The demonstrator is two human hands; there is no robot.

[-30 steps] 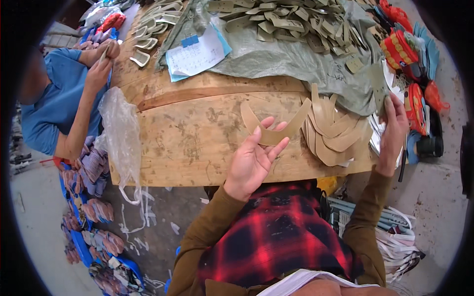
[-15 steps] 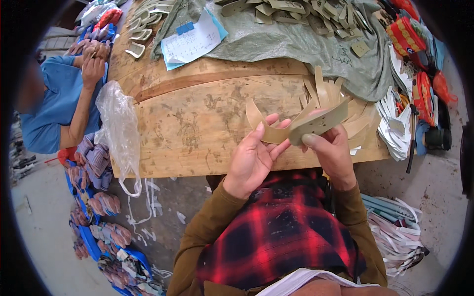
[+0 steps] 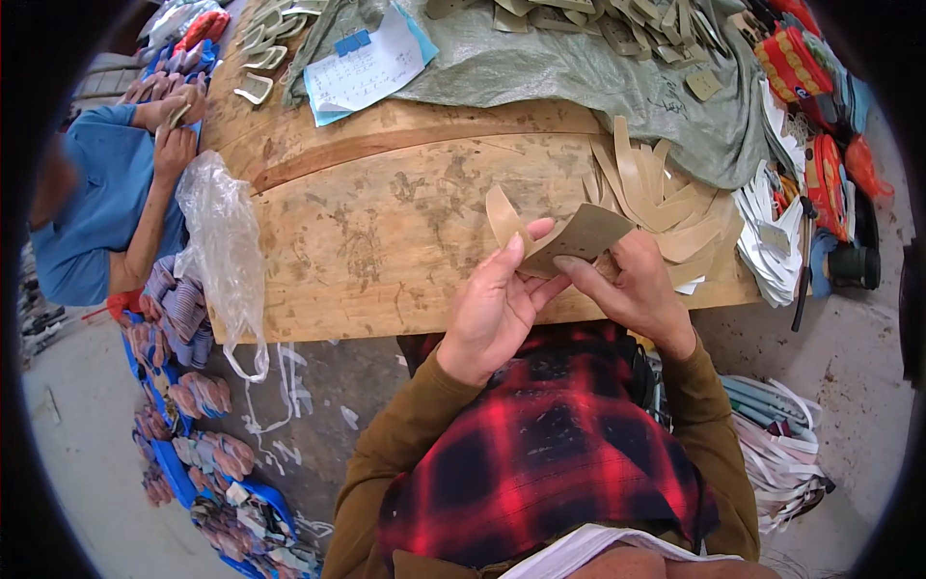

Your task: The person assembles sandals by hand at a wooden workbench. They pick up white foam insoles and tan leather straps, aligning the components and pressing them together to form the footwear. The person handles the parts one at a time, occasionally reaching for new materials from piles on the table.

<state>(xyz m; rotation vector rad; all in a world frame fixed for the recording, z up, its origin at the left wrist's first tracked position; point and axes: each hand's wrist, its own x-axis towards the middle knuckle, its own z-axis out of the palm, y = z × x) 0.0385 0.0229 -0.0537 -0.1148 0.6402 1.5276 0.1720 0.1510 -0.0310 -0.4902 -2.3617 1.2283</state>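
Over the table's near edge, my two hands are close together. My left hand (image 3: pixel 494 314), palm up, pinches a thin, curved tan strip (image 3: pixel 503 216) between thumb and fingers. In my right hand (image 3: pixel 644 289) is a wider olive strap piece (image 3: pixel 586 230), gripped with the thumb across its near edge. The olive piece bends in an arc, and its left end lies over the tan strip and the left fingers, so I cannot tell whether the two are joined. To the right of my hands, more tan strips (image 3: pixel 666 207) lie in a loose, fanned pile.
Many olive pieces (image 3: pixel 632 34) sit on a grey-green woven sheet (image 3: pixel 521 82) at the back. A clipped paper (image 3: pixel 367 72) lies left of it. White strips (image 3: pixel 767 236) are at the right edge. A clear plastic bag (image 3: pixel 222 251) hangs by a co-worker in blue (image 3: pixel 111 193).
The olive piece has swung leftward and turned in my right hand, its end now lapping the tan strip. My right thumb has moved left toward my left fingers.
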